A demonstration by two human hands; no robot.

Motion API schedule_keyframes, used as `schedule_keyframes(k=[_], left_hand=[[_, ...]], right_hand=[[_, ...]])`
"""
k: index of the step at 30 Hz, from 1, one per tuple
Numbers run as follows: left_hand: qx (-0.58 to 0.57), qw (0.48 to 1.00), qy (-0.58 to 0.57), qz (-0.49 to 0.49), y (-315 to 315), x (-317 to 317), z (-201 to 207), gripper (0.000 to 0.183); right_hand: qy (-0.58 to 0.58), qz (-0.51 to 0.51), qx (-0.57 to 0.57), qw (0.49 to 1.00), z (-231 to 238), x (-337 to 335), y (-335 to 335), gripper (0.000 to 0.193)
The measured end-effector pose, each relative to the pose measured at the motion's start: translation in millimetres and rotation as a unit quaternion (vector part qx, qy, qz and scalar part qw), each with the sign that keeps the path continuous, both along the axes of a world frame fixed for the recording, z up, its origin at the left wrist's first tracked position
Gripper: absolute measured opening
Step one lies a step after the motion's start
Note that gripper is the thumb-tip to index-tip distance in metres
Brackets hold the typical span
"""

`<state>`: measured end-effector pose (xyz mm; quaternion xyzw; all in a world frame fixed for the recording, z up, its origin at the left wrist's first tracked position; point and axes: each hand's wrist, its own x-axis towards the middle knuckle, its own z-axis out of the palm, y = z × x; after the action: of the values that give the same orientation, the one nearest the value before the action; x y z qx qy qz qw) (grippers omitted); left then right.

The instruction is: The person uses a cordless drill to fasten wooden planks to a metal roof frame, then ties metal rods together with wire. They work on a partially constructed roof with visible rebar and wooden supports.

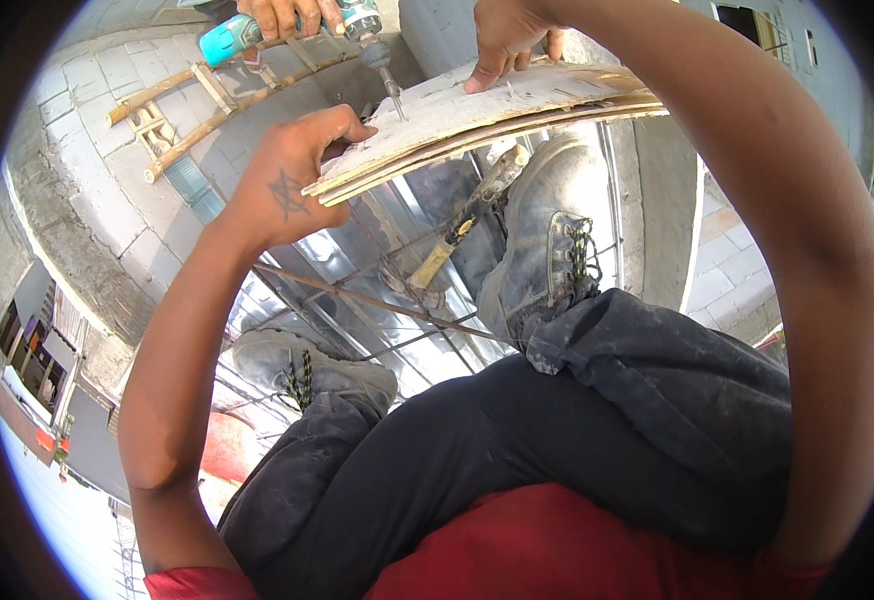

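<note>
A worn, splintered plywood board point(497, 105), layered at its near edge, is held up in front of me. My left hand point(302, 180) is closed around its left end, thumb on top. My right hand point(512, 45) grips the far edge toward the right, thumb on the upper face. A co-worker's hand point(287, 14) holds a teal cordless drill point(362, 25) from the far side. Its long bit point(393, 92) points down, the tip at the board's upper face between my hands; whether it has gone in I cannot tell.
Beneath the board are shiny ribbed metal sheets point(437, 190) crossed by thin rebar point(387, 300). A stick-like tool with a yellow-banded handle point(457, 235) lies by my right boot point(547, 240). My left boot point(317, 370) rests on the bars. A wooden ladder point(222, 110) lies far left.
</note>
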<state>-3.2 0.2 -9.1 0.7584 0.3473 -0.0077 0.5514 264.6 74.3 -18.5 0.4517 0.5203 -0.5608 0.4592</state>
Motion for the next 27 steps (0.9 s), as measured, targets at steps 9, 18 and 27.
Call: schedule_keyframes(k=[9,18,27], left_hand=[[0.009,0.999,-0.032,0.007,0.6,-0.7,-2.7,0.041],[0.028,1.0,0.011,-0.01,3.3,1.0,0.9,0.043],[0.037,0.999,0.007,-0.003,3.8,-0.1,-1.5,0.042]], right_hand=[[0.009,0.01,0.0,1.0,8.4,0.5,2.1,0.056],[0.007,0.005,-0.006,1.0,2.4,-0.8,0.8,0.056],[0.081,0.007,0.081,0.993,-28.5,-16.5,-11.5,0.074]])
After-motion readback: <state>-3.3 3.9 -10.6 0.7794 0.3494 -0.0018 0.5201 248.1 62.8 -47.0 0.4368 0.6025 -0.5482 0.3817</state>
